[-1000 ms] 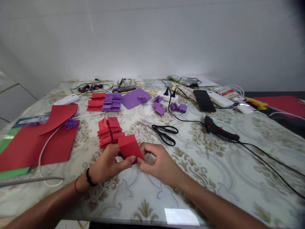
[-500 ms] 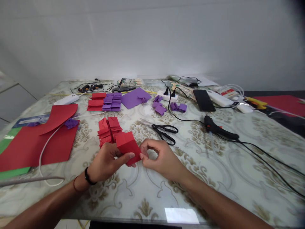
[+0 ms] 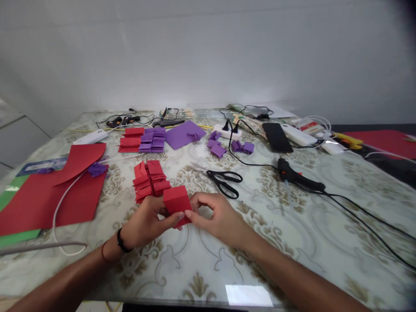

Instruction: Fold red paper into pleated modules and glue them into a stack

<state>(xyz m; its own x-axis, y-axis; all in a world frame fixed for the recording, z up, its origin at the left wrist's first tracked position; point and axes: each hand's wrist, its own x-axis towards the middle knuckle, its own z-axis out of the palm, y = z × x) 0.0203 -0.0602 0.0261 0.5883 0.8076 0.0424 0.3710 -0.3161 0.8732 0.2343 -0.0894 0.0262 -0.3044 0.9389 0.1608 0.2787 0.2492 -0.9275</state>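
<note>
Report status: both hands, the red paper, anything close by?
Both shut: left hand and right hand pinch red folded paper at its near corner. Behind it, red stack; scissors farther back, not touching.

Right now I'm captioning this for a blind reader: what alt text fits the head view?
The left hand and right hand pinch a folded red paper between them over a patterned table. Behind it lies a pile of folded red pieces, with scissors and a glue gun to the right and red sheets to the left.
</note>
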